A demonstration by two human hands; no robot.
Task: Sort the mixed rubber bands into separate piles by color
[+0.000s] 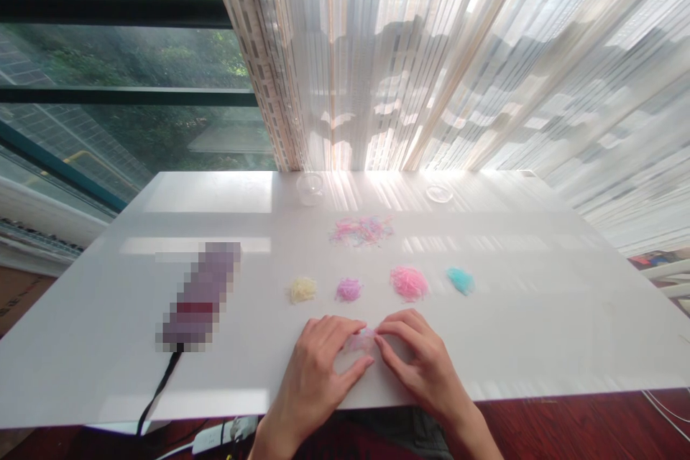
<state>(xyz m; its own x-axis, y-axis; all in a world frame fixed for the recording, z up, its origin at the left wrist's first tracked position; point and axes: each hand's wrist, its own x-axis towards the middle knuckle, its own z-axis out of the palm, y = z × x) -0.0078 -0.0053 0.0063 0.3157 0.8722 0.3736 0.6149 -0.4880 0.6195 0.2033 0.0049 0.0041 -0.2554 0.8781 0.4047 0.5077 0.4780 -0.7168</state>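
Note:
A small heap of pale pink and whitish thin pieces (pixel 362 339) lies on the table between my two hands, partly covered by them. My left hand (pixel 325 358) curves around its left side, thumb and fingers apart. From the right, my right hand (pixel 417 353) brings thumb and index fingertips together at the heap's edge; any piece between them is too small to make out. Beyond my hands is a row of little piles of thin strands: yellow (pixel 303 290), purple (pixel 348 290), pink (pixel 409 283) and turquoise (pixel 460 280). A looser mixed, mostly pink pile (pixel 362 230) is spread farther back.
Two clear round plastic pieces, a tub (pixel 310 189) and a shallow lid-like one (pixel 439 192), sit at the back of the white table (pixel 539 330). On the left lies a blurred-out purplish object (pixel 199 295) with a black cord (pixel 159 389). A power strip (pixel 223 435) is below the front edge.

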